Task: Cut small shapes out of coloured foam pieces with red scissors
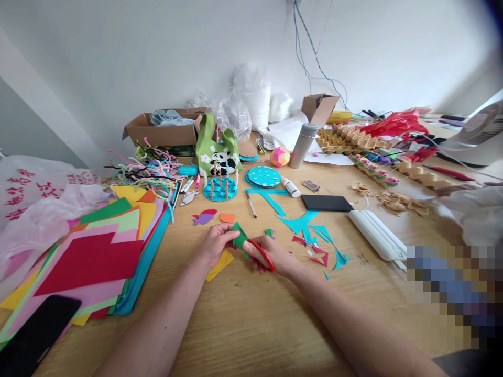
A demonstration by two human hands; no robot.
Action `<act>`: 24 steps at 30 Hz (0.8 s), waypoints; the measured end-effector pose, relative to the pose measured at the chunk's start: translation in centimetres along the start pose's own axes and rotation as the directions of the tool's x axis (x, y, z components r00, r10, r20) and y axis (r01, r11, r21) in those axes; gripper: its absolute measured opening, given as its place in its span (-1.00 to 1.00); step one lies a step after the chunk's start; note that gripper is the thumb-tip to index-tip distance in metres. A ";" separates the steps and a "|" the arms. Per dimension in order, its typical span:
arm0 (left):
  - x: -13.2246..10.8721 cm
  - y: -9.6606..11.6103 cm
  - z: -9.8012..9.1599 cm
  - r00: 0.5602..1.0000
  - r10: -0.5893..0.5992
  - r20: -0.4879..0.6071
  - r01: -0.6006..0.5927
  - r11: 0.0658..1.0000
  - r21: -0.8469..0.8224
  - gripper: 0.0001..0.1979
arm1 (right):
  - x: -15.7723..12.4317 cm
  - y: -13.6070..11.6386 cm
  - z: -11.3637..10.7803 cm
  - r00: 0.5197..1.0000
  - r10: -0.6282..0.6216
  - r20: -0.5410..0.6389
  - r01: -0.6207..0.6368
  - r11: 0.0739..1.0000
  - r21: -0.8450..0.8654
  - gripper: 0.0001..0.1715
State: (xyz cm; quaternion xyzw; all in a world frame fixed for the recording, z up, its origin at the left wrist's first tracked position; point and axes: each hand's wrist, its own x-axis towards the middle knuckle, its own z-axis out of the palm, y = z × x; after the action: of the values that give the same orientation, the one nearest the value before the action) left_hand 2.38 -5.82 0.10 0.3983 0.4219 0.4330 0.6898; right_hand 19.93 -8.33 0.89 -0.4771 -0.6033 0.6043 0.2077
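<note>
My left hand (218, 244) pinches a small green felt piece (238, 235) over the middle of the table. Closed round the red handles of a pair of scissors (264, 253), my right hand (271, 252) brings the blades up against the green piece. How far the blades are parted is hidden by the fingers. Under and beside my left hand lies a yellow felt piece (219, 265). Just beyond are a purple and red fish shape (205, 217) and an orange piece (227, 218). A pen (250, 204) lies farther back.
Stacked felt sheets (90, 259) and a phone (39, 330) lie at left. Turquoise scraps (301, 224) and red scraps (319, 256) are scattered at right, near a white mask pack (377, 234). Behind stand a turquoise disc with twisted posts (220, 189), a glue bottle (291, 187) and a flask (304, 146).
</note>
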 end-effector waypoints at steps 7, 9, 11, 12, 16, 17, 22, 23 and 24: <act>0.0 0.0 -0.1 1.000 -0.002 0.015 0.002 1.000 0.016 -0.70 | 0.0 -0.1 0.0 1.000 0.009 0.008 -0.009 1.000 -0.001 -0.26; 0.0 0.1 -0.1 1.000 0.000 0.016 0.000 1.000 0.021 -0.70 | 0.0 -0.1 0.0 1.000 0.012 0.008 -0.012 1.000 -0.004 -0.26; 0.0 0.1 0.0 1.000 -0.001 0.012 0.001 1.000 0.023 -0.70 | 0.0 -0.1 -0.1 1.000 0.010 0.005 -0.009 1.000 -0.010 -0.26; 0.0 0.1 0.0 1.000 -0.002 0.010 0.002 1.000 0.025 -0.70 | 0.0 -0.1 -0.1 1.000 0.008 0.003 -0.008 1.000 -0.014 -0.25; 0.0 0.1 0.0 1.000 -0.007 0.005 0.007 1.000 0.026 -0.70 | 0.0 -0.1 -0.1 1.000 -0.003 0.006 0.004 0.999 -0.032 -0.25; 0.0 0.1 0.0 1.000 -0.007 0.006 0.007 1.000 0.025 -0.70 | 0.0 0.0 -0.1 1.000 -0.006 0.009 0.007 0.999 -0.036 -0.26; 0.0 0.1 0.0 1.000 -0.007 0.012 0.007 1.000 0.027 -0.70 | 0.0 0.0 -0.1 1.000 -0.006 0.013 0.006 0.999 -0.033 -0.27; 0.0 0.1 0.0 1.000 -0.007 0.014 0.006 1.000 0.028 -0.71 | 0.0 -0.1 -0.1 1.000 -0.005 0.016 0.005 1.000 -0.028 -0.27; -0.1 0.1 0.0 1.000 -0.007 0.018 0.006 1.000 0.028 -0.71 | 0.0 -0.1 -0.1 1.000 -0.003 0.018 0.004 1.000 -0.025 -0.27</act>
State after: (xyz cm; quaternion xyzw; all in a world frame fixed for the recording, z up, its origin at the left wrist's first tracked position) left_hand 2.33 -5.86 0.26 0.4104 0.4227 0.4213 0.6895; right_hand 20.02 -8.28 1.01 -0.4732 -0.6136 0.6005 0.1975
